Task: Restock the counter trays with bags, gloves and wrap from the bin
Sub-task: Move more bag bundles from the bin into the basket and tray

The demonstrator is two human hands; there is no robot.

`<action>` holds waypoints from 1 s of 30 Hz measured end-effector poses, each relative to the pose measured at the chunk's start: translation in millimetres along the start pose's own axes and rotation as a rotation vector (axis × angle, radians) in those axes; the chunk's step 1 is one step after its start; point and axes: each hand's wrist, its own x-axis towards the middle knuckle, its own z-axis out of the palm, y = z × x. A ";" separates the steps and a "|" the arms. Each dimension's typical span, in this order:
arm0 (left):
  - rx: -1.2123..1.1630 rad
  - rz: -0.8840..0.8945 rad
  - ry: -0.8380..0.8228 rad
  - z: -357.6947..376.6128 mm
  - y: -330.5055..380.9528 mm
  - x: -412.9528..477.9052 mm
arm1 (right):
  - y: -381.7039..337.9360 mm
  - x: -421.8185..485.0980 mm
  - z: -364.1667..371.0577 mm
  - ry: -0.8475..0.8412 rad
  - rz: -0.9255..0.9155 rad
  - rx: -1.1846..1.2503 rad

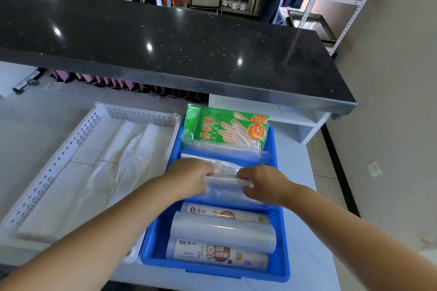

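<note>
**Both hands on a bag pack over the blue tray**

On the desk (298, 172), a white tray (71, 139) holds plastic bags. Beside it, the blue tray (281, 255) carries wrap rolls (223, 231) nearest and green glove packs (227, 132) farthest. Left hand (191, 177) and right hand (262, 184) pinch a clear bag pack (227, 183) over the middle compartment.

Glossy, smooth blue plastic for the divided tray (212, 272). Matt white perforated plastic for the side tray (56, 163). Thin, crinkled clear film on the bag pack (224, 182); shiny printed film on the green glove packets (227, 133). Polished, speckled black stone on the counter top (165, 38), brushed metal along its edge (212, 88).
</note>
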 end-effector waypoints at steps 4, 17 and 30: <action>0.025 -0.019 -0.119 -0.8 -20.5 -6.4 | -2.2 3.7 10.5 -0.079 0.048 0.094; 0.303 0.081 0.065 -0.2 -22.0 3.4 | -3.8 10.5 8.0 0.034 0.025 -0.059; 0.341 -0.005 0.018 -0.7 -2.7 1.2 | -15.4 18.8 18.8 -0.091 0.372 -0.006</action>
